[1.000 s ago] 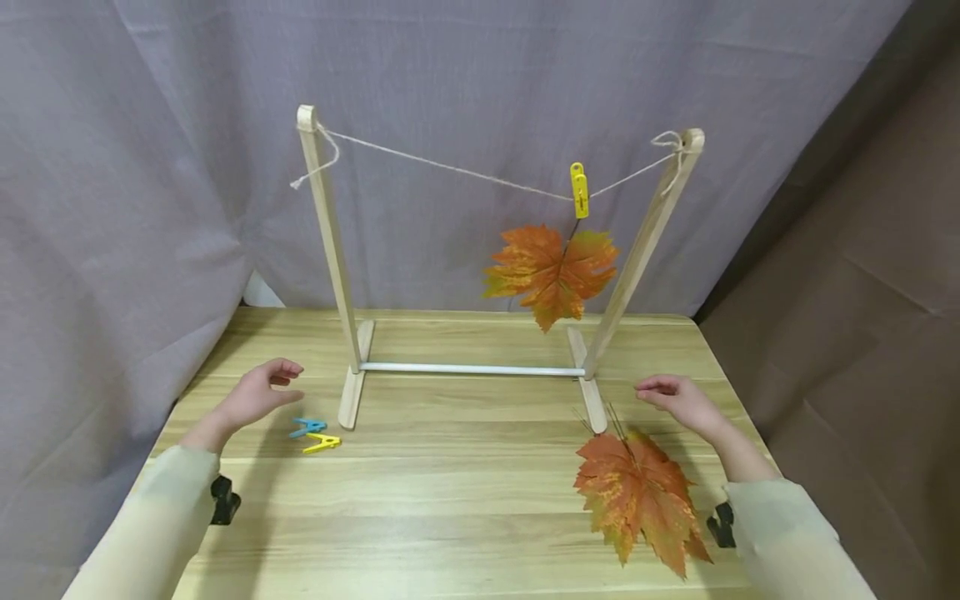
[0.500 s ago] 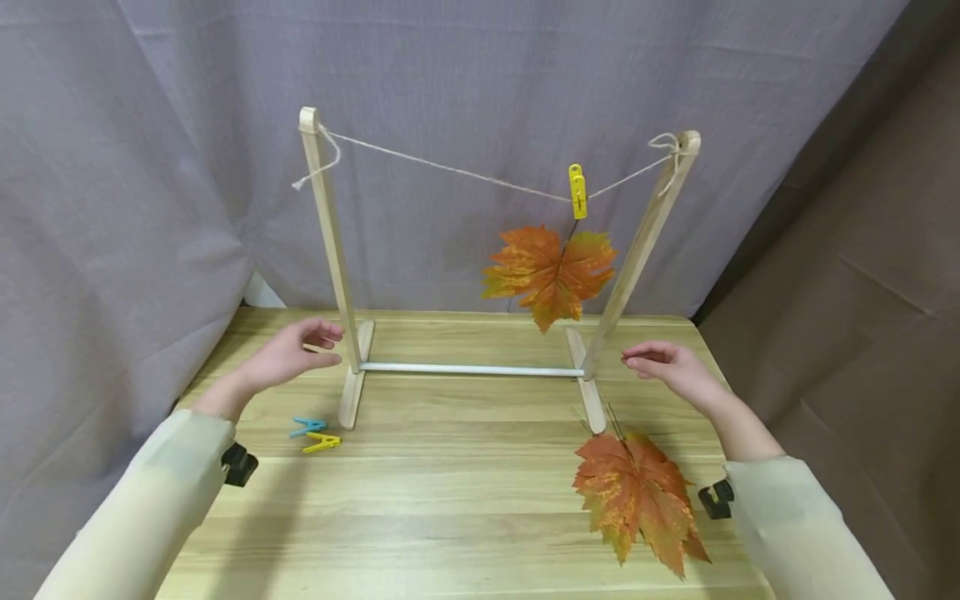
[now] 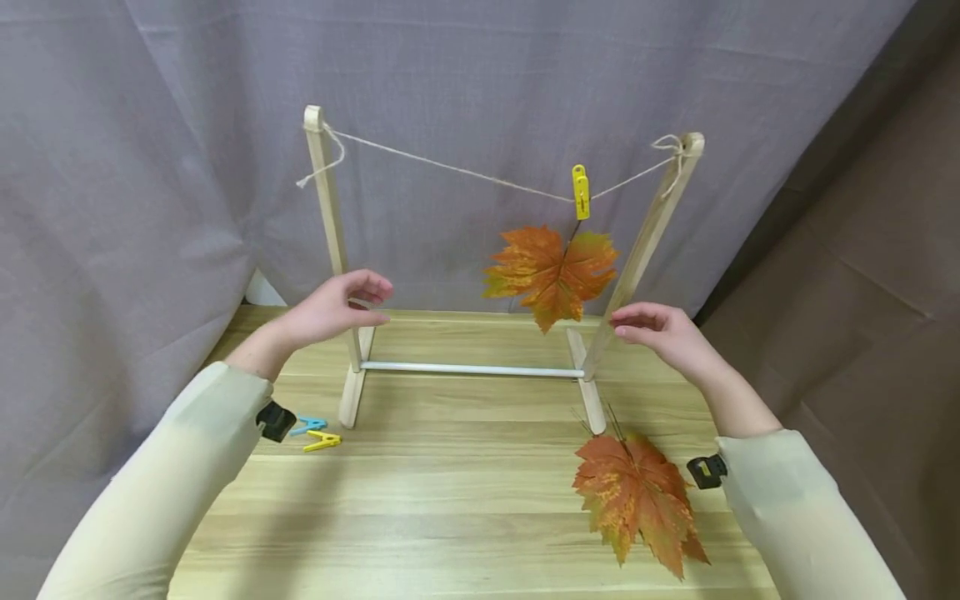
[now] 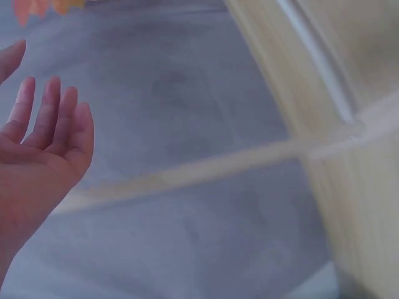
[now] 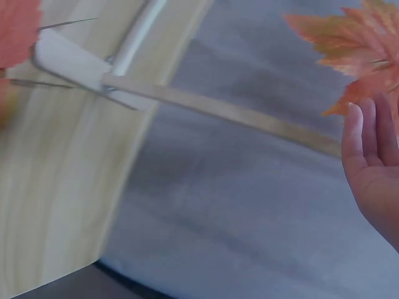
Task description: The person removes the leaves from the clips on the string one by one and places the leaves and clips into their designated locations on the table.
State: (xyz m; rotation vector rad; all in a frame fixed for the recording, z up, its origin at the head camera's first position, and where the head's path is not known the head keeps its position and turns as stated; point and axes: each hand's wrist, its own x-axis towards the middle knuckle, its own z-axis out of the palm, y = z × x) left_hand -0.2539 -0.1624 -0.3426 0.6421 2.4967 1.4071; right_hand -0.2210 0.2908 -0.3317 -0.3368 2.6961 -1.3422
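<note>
In the head view my left hand [image 3: 326,312] hovers in front of the rack's left wooden post [image 3: 327,204], its fingers loosely bent and holding nothing. My right hand [image 3: 663,337] is raised by the right post [image 3: 648,233], with nothing in its fingers; whether it touches the post I cannot tell. An orange maple leaf [image 3: 551,275] hangs from the string [image 3: 450,168] by a yellow clothespin [image 3: 581,192], left of the right post. Both wrist views also show relaxed, bare fingers, and in the right wrist view the hanging leaf [image 5: 358,47] appears just beyond the fingertips.
A blue clothespin [image 3: 308,425] and another yellow clothespin [image 3: 322,441] lie on the wooden table [image 3: 420,517] at the left. Overlapping maple leaves [image 3: 637,500] with thin stems lie at the front right. A white rod [image 3: 472,368] joins the rack's feet; a grey curtain [image 3: 465,75] hangs behind.
Both hands have risen from low beside the rack toward its posts. The left hand has also moved right, the right hand slightly left. Leaves and clothespins stay where they were.
</note>
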